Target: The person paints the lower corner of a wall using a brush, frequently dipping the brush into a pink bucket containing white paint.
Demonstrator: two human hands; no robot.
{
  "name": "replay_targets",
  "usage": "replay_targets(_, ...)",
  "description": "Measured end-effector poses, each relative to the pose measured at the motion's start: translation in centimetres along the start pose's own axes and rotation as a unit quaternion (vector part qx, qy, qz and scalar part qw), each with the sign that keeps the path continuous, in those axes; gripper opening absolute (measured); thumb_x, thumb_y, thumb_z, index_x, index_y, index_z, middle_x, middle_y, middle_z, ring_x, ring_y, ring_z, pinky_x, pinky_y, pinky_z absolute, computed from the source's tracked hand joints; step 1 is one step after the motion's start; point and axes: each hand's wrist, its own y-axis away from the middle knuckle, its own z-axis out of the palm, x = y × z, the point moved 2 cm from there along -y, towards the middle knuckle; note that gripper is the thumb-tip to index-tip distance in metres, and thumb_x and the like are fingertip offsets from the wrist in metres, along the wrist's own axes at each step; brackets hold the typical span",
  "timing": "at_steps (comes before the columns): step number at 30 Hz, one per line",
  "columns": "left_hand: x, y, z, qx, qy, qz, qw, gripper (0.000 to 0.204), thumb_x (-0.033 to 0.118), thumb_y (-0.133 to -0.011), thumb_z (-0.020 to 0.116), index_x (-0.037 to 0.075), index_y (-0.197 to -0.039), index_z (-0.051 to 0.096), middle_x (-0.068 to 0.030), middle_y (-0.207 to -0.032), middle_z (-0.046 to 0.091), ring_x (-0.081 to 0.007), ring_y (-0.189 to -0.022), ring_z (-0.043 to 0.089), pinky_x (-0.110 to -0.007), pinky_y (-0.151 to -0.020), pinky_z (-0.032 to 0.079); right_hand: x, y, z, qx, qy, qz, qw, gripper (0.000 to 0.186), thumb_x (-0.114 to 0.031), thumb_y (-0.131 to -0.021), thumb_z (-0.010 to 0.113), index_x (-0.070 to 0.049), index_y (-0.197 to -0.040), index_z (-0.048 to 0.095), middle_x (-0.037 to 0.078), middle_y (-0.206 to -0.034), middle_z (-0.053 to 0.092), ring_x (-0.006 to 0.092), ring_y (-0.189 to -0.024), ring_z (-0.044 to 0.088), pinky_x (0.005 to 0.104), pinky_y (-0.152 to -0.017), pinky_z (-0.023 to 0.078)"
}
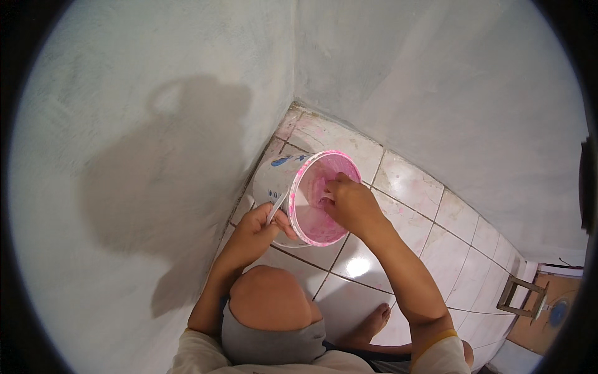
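Left hand [252, 232] clamps the tilted pink-stained bucket [299, 193] by its rim and handle — right hand [350, 202], fingers closed on something unseen, works inside, best kept steady against the wall.

A plain room corner in a home, likely under repainting; two bare plastered walls [156, 124] meet just beyond the left grip [252, 234]; glossy white floor tiles [411, 181] with dark grout spread past the right grip [349, 202]; a paint-smeared bucket [293, 181] sits tilted between both grips.
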Motion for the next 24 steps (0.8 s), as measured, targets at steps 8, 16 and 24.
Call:
replay_targets(8, 3.0, 1.5, -0.5, 0.043, 0.032, 0.012, 0.998, 0.02, -0.002, -0.082, 0.041, 0.004, -0.09, 0.058, -0.0082, -0.087, 0.067, -0.0141, -0.088, 0.059, -0.03, -0.087, 0.041, -1.7, 3.0, -7.4, 0.067, -0.195, 0.025, 0.978, 0.022, -0.007, -0.078, 0.068, -0.001, -0.099, 0.067, 0.016, -0.09, 0.064, 0.027, -0.079, 0.066, 0.0348, -0.068, 0.053)
replay_targets(16, 1.6, 1.3, -0.7, 0.064, 0.155, 0.02, 0.986, 0.015, -0.001, -0.088, 0.043, 0.002, -0.093, 0.057, -0.0114, -0.091, 0.068, -0.0148, -0.09, 0.061, -0.032, -0.093, 0.043, 0.2, 4.8, -5.7, 0.076, -0.465, 0.126, 0.873, 0.022, -0.001, -0.086, 0.058, 0.005, -0.107, 0.061, 0.01, -0.098, 0.069, 0.01, -0.076, 0.06, 0.0249, -0.068, 0.05)
replay_targets(24, 3.7, 1.6, -1.3, 0.08, 0.054, 0.019, 0.995, 0.018, -0.004, -0.086, 0.041, 0.002, -0.09, 0.058, -0.0103, -0.091, 0.068, -0.0149, -0.09, 0.061, -0.032, -0.094, 0.043, -0.4, 3.6, -5.5, 0.07, -0.443, 0.165, 0.879, 0.027, -0.01, -0.089, 0.059, 0.006, -0.111, 0.062, 0.008, -0.087, 0.067, 0.0118, -0.073, 0.06, 0.0228, -0.063, 0.047)
